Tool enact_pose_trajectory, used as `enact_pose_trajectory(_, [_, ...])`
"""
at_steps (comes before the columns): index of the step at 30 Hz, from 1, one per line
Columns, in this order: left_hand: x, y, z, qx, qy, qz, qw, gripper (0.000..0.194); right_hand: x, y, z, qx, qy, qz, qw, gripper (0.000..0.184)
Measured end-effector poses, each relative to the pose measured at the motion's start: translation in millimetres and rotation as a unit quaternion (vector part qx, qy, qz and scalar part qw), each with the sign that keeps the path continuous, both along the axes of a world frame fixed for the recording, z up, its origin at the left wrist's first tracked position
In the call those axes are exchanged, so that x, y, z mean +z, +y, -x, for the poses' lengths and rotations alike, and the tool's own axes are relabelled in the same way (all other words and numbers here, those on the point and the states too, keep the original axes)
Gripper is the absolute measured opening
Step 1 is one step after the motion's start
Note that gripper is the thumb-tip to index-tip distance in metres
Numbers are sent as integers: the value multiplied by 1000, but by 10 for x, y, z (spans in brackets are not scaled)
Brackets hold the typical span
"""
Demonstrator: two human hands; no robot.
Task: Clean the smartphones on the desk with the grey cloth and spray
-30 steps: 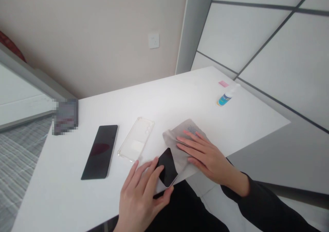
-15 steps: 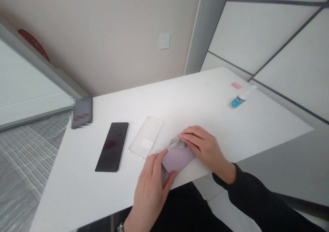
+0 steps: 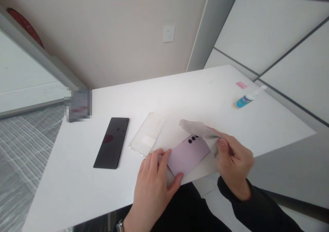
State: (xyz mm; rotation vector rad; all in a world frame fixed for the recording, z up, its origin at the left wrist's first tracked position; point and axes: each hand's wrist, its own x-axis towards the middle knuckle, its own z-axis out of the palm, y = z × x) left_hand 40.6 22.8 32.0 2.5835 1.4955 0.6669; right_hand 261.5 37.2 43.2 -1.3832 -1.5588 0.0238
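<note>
The lilac phone (image 3: 187, 158) is held back upward at the lower centre of the frame; the step in hand is judged to be rubbing its back with the soft grey cloth (image 3: 194, 127). The phone's near end is clasped by the left hand (image 3: 154, 177), its grip spread to the phone's width; a creased fold is pinched in the right hand (image 3: 235, 160), its grip closed. For another stroke, the limp cloth would need to be flattened and the smooth, flat back kept steady. A clear, thin-walled case (image 3: 144, 131) is seen left of centre.
</note>
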Motion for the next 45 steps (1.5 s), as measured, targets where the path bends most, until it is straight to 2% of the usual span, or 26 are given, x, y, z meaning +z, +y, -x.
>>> enact_pose_trajectory(2, [17,2,3,-2,13,-1,1000,60,-31,-92,-29,125,-59,-12,990,30])
enact_pose_trajectory(4, [35,1,6,-4,34,-1,999,57,-81,-164,-64,273,-165,11,948,33])
enact_pose_trajectory(5, [43,-1,7,-5,45,-1,999,56,-110,-188,-81,311,-217,32,925,37])
enact_pose_trajectory(6, [50,-1,8,-6,54,-3,999,55,-137,-204,-96,313,-263,52,911,43])
enact_pose_trajectory(7, [57,-2,7,-7,59,-6,998,54,-161,-214,-108,285,-297,73,908,51])
enact_pose_trajectory(9, [67,0,6,-14,61,-14,998,59,-192,-227,-113,212,-329,105,914,68])
enact_pose_trajectory(10, [70,1,6,-18,62,-18,998,62,-199,-233,-107,201,-333,113,914,75])
enact_pose_trajectory(11, [72,2,6,-20,62,-23,998,61,-202,-236,-99,214,-335,118,910,82])
enact_pose_trajectory(14, [69,-1,10,-16,64,-33,997,51,-208,-215,-112,310,-337,131,880,95])
enact_pose_trajectory(15, [66,-4,11,-13,64,-36,997,53,-214,-196,-136,305,-335,138,881,94])
enact_pose_trajectory(18, [51,-20,11,-8,63,-44,997,58,-219,-160,-200,206,-327,150,910,90])
enact_pose_trajectory(19, [45,-27,10,-7,63,-46,997,57,-208,-170,-199,202,-325,146,912,93])
enact_pose_trajectory(20, [39,-34,10,-5,65,-46,997,56,-187,-194,-183,223,-324,143,908,97])
enact_pose_trajectory(22, [29,-45,11,0,67,-48,997,51,-124,-259,-134,309,-323,142,883,101])
enact_pose_trajectory(24, [21,-50,16,1,64,-50,997,49,-63,-298,-115,348,-312,145,872,88])
enact_pose_trajectory(26, [13,-49,21,-4,56,-51,997,51,-41,-279,-155,310,-297,136,893,64])
enact_pose_trajectory(28, [2,-44,27,-8,49,-48,998,55,-72,-218,-221,255,-300,126,910,52])
enact_pose_trajectory(30, [-11,-41,30,-8,50,-40,998,57,-137,-164,-253,208,-328,133,912,59])
enact_pose_trajectory(33, [-31,-45,31,-5,53,-34,998,68,-210,-172,-175,151,-346,166,911,92])
enact_pose_trajectory(35, [-36,-50,30,-1,56,-33,998,67,-210,-224,-80,217,-335,172,900,101])
enact_pose_trajectory(37, [-34,-50,28,3,59,-24,998,70,-184,-257,-22,333,-322,177,868,100])
enact_pose_trajectory(38, [-32,-47,27,4,56,-20,998,74,-171,-256,-18,357,-318,183,859,97])
enact_pose_trajectory(40, [-30,-39,25,8,44,-20,999,85,-157,-227,-49,305,-317,201,875,94])
enact_pose_trajectory(42, [-37,-31,23,9,34,-31,999,88,-162,-199,-88,243,-316,201,895,102])
enact_pose_trajectory(43, [-43,-30,22,10,34,-33,999,87,-169,-196,-97,255,-315,195,893,104])
enact_pose_trajectory(45, [-56,-29,20,11,40,-30,999,85,-183,-204,-99,333,-316,193,867,104])
